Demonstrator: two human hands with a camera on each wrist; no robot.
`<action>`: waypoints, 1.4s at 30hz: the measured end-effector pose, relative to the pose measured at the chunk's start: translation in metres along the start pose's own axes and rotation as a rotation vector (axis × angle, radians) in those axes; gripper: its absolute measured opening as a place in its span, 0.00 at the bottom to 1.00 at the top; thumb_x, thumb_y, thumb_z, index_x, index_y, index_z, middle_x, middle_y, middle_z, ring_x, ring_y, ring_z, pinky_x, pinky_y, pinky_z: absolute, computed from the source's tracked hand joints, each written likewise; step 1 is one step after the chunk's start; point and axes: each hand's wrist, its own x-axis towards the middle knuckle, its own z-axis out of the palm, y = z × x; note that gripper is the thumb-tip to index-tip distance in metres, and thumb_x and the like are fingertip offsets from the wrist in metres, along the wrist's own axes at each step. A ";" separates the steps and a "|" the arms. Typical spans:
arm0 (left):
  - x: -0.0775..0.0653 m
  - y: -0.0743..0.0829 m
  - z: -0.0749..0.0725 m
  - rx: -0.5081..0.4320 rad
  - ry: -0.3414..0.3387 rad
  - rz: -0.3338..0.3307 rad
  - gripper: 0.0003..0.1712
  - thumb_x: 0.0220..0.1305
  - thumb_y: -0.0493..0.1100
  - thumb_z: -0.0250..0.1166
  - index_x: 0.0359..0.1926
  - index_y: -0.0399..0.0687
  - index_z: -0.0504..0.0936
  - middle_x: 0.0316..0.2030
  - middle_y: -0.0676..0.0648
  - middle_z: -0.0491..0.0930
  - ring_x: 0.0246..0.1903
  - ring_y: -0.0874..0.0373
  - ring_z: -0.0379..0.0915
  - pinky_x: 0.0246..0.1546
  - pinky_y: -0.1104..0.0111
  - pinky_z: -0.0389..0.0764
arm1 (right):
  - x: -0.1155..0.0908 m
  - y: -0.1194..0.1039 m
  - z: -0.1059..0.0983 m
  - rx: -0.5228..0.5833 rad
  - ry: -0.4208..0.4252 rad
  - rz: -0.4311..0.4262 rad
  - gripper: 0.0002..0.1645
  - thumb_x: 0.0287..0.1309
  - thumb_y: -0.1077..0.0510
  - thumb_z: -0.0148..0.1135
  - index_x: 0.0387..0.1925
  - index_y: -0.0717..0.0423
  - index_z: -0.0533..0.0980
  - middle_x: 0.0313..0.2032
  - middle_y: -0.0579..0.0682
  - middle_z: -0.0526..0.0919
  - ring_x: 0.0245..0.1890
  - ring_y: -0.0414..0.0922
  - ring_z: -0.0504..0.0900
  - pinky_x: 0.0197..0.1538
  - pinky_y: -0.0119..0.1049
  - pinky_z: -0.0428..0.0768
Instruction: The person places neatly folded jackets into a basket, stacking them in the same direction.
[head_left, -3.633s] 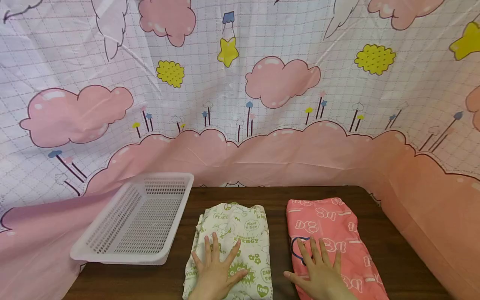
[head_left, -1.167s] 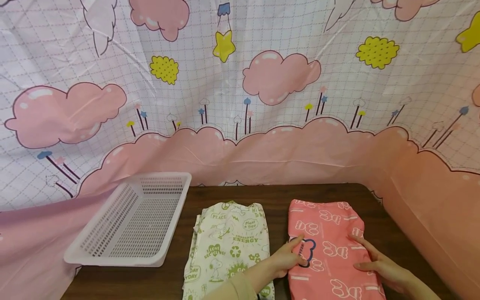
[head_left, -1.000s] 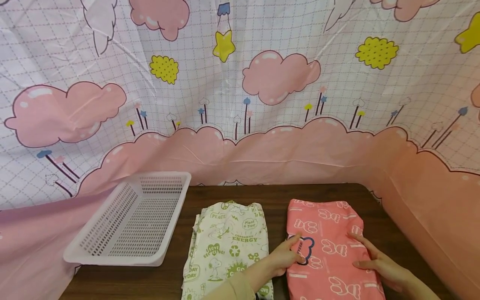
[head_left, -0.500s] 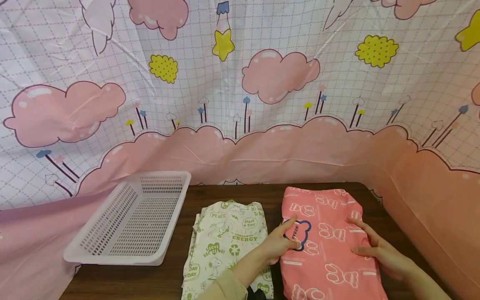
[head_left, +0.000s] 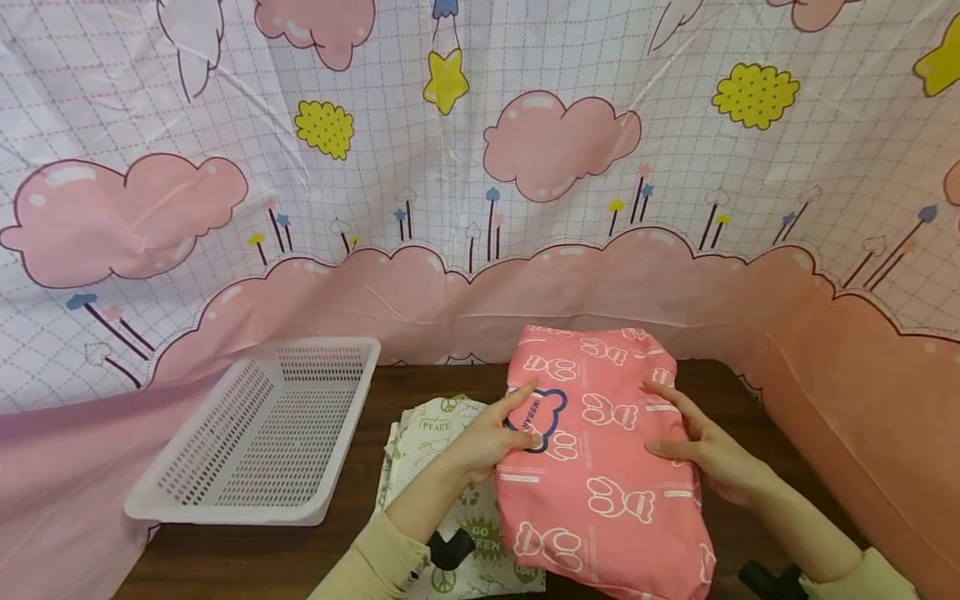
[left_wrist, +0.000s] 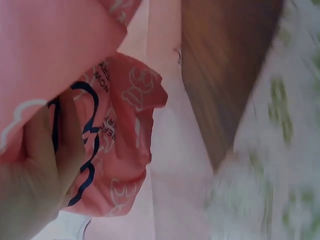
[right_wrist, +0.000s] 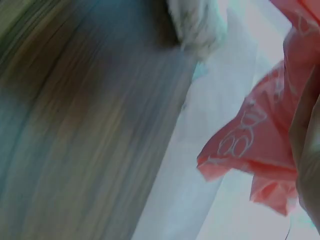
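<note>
Holding the folded pink cloth [head_left: 600,492] above the dark table [head_left: 240,567], left hand [head_left: 480,440] and right hand [head_left: 712,454] gripping opposite sides.
I judge this a carrying step; next, I'd keep both grips even so the folds don't slip. Its left edge overlaps the green-printed cloth [head_left: 487,537] in my head view, contact unclear; I have room rightward over wood, while the white basket [head_left: 225,515] stands well apart at left.

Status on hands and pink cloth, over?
Left hand and right hand gripping pink cloth by opposite sides. Cloth held above table. No obstruction visible.
</note>
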 end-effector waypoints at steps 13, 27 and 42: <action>-0.063 0.044 -0.076 0.116 0.044 0.015 0.47 0.66 0.29 0.59 0.78 0.62 0.49 0.66 0.30 0.62 0.44 0.50 0.82 0.43 0.54 0.83 | 0.079 -0.014 0.072 0.052 0.038 0.028 0.49 0.64 0.66 0.59 0.76 0.39 0.45 0.63 0.62 0.62 0.47 0.52 0.83 0.47 0.51 0.82; -0.111 0.104 -0.172 0.229 0.097 -0.088 0.50 0.64 0.31 0.62 0.78 0.62 0.46 0.61 0.37 0.66 0.44 0.51 0.82 0.45 0.55 0.82 | 0.175 -0.031 0.145 0.185 -0.015 -0.001 0.47 0.62 0.70 0.58 0.75 0.38 0.51 0.65 0.60 0.64 0.47 0.49 0.82 0.49 0.47 0.82; -0.158 0.121 -0.249 0.396 0.241 -0.079 0.53 0.65 0.32 0.62 0.78 0.62 0.40 0.68 0.30 0.47 0.44 0.58 0.80 0.43 0.61 0.83 | 0.258 -0.033 0.215 0.179 -0.018 0.039 0.46 0.58 0.70 0.62 0.71 0.36 0.58 0.63 0.58 0.68 0.51 0.54 0.80 0.48 0.48 0.82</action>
